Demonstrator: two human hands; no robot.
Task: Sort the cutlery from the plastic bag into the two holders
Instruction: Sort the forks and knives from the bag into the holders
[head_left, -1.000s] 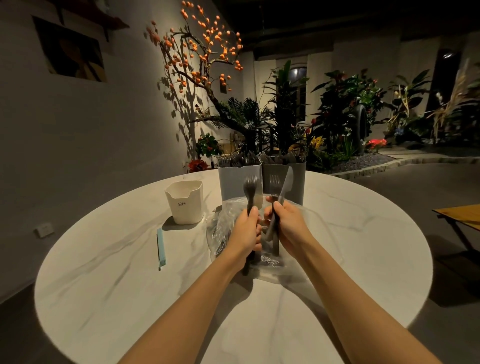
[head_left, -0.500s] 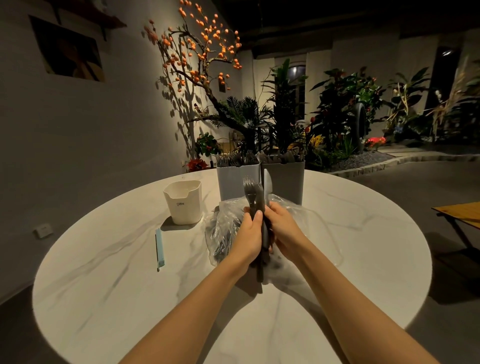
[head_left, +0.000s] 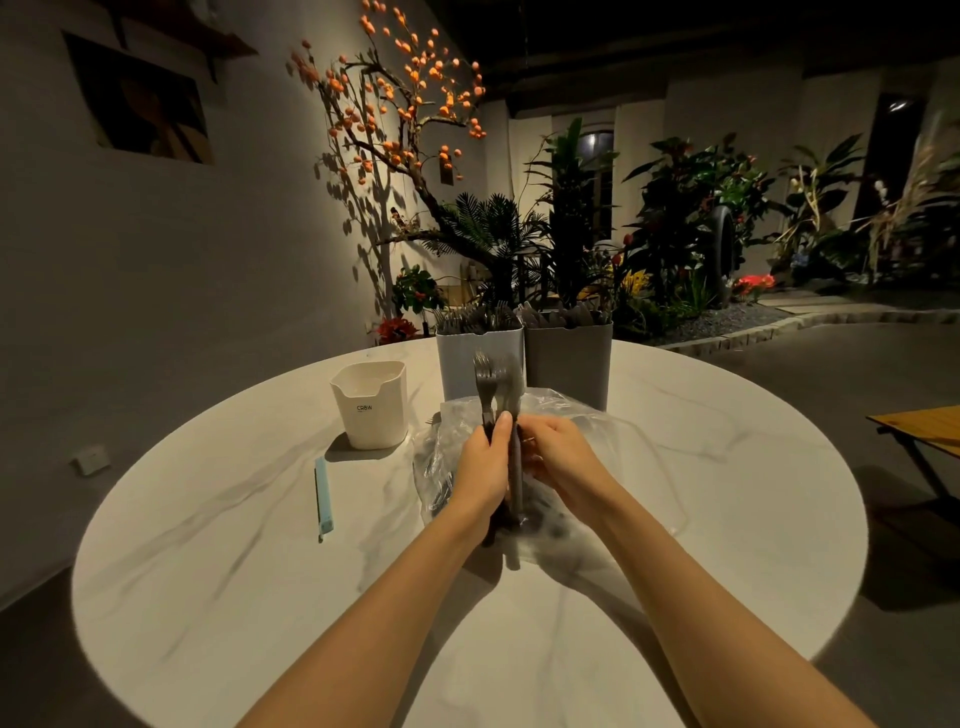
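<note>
My left hand (head_left: 480, 465) grips a bundle of grey forks (head_left: 488, 379) upright, tines up, above the clear plastic bag (head_left: 566, 415) on the table. My right hand (head_left: 558, 457) is right beside it, fingers curled at the handles of the same bundle; a knife blade (head_left: 514, 384) stands up among the forks. Behind them stand two holders: a light grey one (head_left: 470, 358) filled with forks and a darker grey one (head_left: 569, 358) filled with knives. More dark cutlery lies inside the bag under my hands.
A white cup (head_left: 371, 405) stands left of the holders. A light blue stick (head_left: 323, 496) lies on the round marble table (head_left: 260, 545). Plants and a wall are behind the table; a wooden table edge (head_left: 924, 426) is at the right.
My hands have come together: the fork in my left hand and the fork and knife in my right are now gathered into one upright bundle.
</note>
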